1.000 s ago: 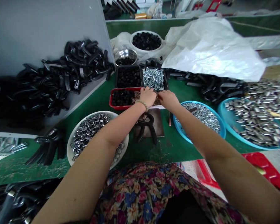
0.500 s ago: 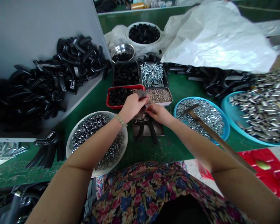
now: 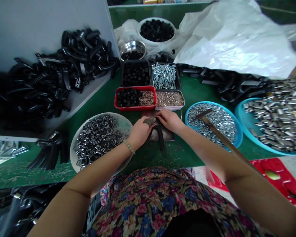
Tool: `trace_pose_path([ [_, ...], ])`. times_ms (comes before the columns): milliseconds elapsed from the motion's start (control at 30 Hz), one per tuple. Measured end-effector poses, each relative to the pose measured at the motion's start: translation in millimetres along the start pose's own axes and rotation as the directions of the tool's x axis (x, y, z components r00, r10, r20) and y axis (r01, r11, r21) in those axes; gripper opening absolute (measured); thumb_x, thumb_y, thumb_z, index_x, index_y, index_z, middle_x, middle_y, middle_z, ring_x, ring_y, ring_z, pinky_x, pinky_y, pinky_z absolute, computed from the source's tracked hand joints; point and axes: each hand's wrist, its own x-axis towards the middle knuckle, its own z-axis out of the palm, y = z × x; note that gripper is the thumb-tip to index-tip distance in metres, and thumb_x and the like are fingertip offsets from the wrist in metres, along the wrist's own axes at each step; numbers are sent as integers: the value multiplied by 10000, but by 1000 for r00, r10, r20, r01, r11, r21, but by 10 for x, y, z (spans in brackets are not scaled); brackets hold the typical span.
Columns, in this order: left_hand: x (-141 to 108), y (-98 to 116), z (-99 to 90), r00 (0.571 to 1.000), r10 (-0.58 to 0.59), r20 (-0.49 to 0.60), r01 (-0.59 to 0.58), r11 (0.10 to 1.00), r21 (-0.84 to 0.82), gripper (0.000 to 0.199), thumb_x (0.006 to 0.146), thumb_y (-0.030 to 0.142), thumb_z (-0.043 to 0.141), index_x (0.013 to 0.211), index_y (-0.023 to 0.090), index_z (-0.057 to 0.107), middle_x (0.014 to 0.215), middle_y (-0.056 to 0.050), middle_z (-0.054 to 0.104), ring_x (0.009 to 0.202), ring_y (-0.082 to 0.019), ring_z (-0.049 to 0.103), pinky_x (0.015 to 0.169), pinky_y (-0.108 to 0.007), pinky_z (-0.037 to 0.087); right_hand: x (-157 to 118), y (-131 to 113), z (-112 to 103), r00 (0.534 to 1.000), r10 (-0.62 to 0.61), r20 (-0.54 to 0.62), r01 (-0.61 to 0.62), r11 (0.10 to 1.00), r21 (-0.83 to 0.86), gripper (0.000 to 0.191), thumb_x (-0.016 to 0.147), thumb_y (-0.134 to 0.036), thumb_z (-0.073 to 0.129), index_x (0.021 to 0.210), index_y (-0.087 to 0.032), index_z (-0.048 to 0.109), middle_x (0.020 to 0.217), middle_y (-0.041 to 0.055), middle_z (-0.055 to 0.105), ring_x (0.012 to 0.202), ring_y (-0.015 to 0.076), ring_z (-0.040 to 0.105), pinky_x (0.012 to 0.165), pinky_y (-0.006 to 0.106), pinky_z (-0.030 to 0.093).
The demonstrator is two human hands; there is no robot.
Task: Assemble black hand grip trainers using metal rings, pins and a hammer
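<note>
On a flat metal plate (image 3: 168,135) lies a black two-handled tool (image 3: 160,138), its curved handles toward me. My left hand (image 3: 141,131), with a grey cover on one finger, is closed round the tool's upper left side and hides one handle. My right hand (image 3: 169,119) is closed at the tool's head, its fingertips pinched; what they hold is hidden. Between the two hands shows a small shiny metal part (image 3: 155,119), perhaps the coil spring.
Ahead stand a red tray (image 3: 135,108) of black caps and small pins, a pale tray of tiny pins (image 3: 170,98), and screws (image 3: 164,75). A bowl of rings (image 3: 75,148) is left. A hammer (image 3: 219,133) lies across a blue basin (image 3: 187,115) at right.
My left hand has come back from the small-pin trays to the tool and now covers its left handle. My right hand stays by the tool's head. The view has shifted slightly.
</note>
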Motion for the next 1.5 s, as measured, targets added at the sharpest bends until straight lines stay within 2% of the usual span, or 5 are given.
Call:
trace_pose_path([
  [333,-63,-22,39,989,114,99,-125,986,113,271,962,270,391,1024,172,635,1077,-87,616,999,-202,563,899,-301,446,-53,14,-69,997,-26,77,29,999,-43,222,953,-246,410,934,-149,609,892,109,645,817,199,600,741,304,463],
  [667,-65,-25,21,984,139,110,-145,988,55,272,965,252,383,1044,174,631,1097,-75,618,1021,-186,551,945,-292,443,-44,-12,-96,967,254,24,-254,946,200,147,870,-303,557,865,-177,633,795,47,667,715,174,604,645,286,462],
  [867,-173,-34,-82,961,260,95,-263,964,26,295,942,260,441,1152,148,615,1192,-108,588,1126,-220,477,1011,-350,432,-16,11,-94,987,156,39,-160,982,101,171,909,-273,497,923,-181,640,855,60,674,768,183,612,700,298,466],
  [1300,-234,-23,-116,973,158,168,-171,983,67,365,952,306,416,1269,180,544,1143,-89,575,1011,-204,580,909,-328,480,-5,-221,-148,961,48,273,31,960,-280,268,947,-185,391,1025,-109,636,1034,164,656,875,231,638,747,331,481],
  [1500,-243,-30,-131,972,120,204,-141,986,89,380,956,315,407,1305,214,517,1154,-87,574,924,-193,619,807,-306,500,-748,112,-686,944,324,-62,-326,887,-327,461,953,-362,381,1345,-139,479,1190,189,614,1099,311,577,904,468,470],
])
